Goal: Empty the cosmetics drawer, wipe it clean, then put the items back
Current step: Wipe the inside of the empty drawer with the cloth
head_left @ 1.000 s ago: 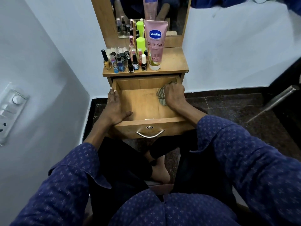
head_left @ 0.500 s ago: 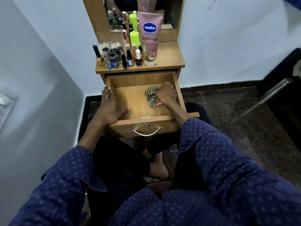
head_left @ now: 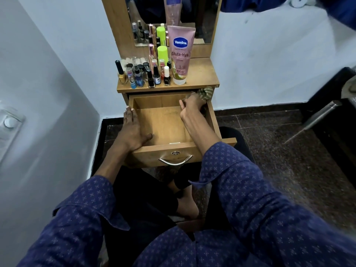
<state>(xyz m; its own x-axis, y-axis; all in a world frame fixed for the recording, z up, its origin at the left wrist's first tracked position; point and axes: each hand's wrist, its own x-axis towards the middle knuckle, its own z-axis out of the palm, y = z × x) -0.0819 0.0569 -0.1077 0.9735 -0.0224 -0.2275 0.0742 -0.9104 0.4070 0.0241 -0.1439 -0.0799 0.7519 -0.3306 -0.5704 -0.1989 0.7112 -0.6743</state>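
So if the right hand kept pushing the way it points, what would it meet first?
Probably the back right corner of the open wooden drawer: the right hand presses the striped cloth there already. Depth is unclear.

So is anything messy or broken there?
Nothing stands out. The drawer is open and empty, the bottles and the pink tube stand upright on the shelf, and the right hand presses a cloth into the back corner.

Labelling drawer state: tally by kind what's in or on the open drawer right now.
Hands: 2, left hand and right hand
Cloths: 1, striped cloth
Cosmetics: 0 in the drawer; they stand on the dresser top
Total: 3
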